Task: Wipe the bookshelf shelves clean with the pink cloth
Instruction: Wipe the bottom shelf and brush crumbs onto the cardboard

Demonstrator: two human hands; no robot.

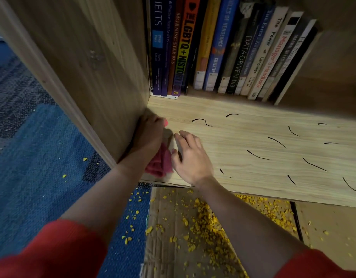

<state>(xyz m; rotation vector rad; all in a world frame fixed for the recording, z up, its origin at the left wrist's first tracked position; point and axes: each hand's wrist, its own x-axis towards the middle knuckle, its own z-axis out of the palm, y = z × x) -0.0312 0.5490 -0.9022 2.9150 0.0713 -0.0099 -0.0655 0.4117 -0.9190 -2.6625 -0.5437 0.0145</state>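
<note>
A light wooden shelf (263, 137) runs across the middle of the head view, marked with several black curved lines (201, 121). At its left end, against the side panel, my left hand (149, 135) grips the bunched pink cloth (160, 162), which sticks out below the palm and shows at the fingertips. My right hand (190, 155) lies flat on the shelf just right of the cloth, fingers straight and spread, thumb close to the cloth. How the left fingers lie under the hand is hidden.
A row of upright books (223, 49) stands at the back of the shelf. The wooden side panel (88, 63) rises on the left. Below the shelf lies flattened cardboard (173, 227) strewn with yellow crumbs (207, 219); blue carpet (42, 167) covers the floor.
</note>
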